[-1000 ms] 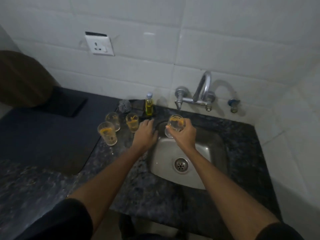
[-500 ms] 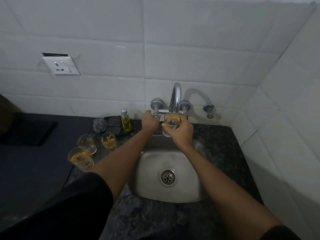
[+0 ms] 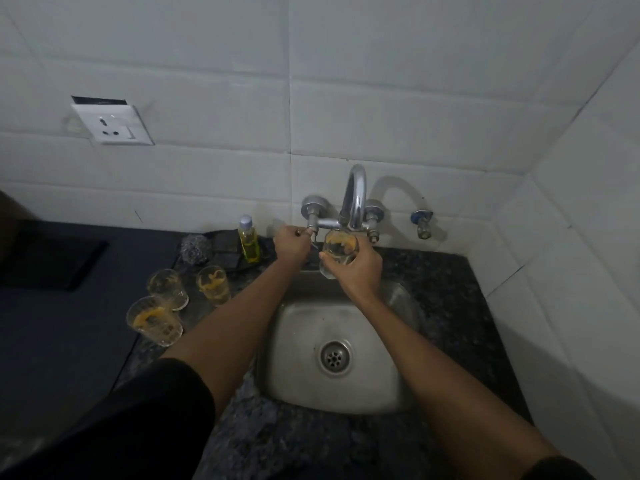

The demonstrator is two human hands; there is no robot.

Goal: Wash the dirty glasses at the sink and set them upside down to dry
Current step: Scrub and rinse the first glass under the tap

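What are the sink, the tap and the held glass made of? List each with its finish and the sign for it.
sink: looks like stainless steel, dull brushed finish; grey sheen and a perforated metal drain.
tap: seemingly chromed metal, glossy; bright highlights run along its curved spout.
glass, held by the right hand: seemingly clear glass, though clear plastic is possible; see-through wall smeared with orange residue.

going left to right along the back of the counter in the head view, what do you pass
steel scrubber → yellow soap bottle → left hand on the tap handle → glass held by the right hand → small wall valve
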